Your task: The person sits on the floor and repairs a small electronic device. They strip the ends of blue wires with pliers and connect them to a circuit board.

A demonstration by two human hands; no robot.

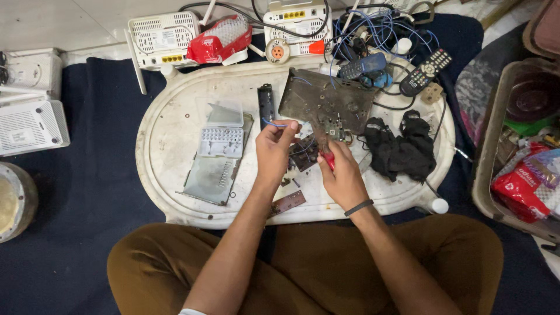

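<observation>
- The left hand (273, 149) pinches a thin blue wire (274, 123) between closed fingertips, near the middle of the white oval tray (169, 134).
- The right hand (343, 175) is closed around a red-handled tool (328, 158).
- A small dark circuit board (304, 153) lies on the tray between both hands, just beside them.
- A black cloth (402, 149) lies to the right.

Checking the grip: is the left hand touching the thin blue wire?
Touching. The head view shows the left hand pinching the thin blue wire between its fingertips, no gap visible.
</observation>
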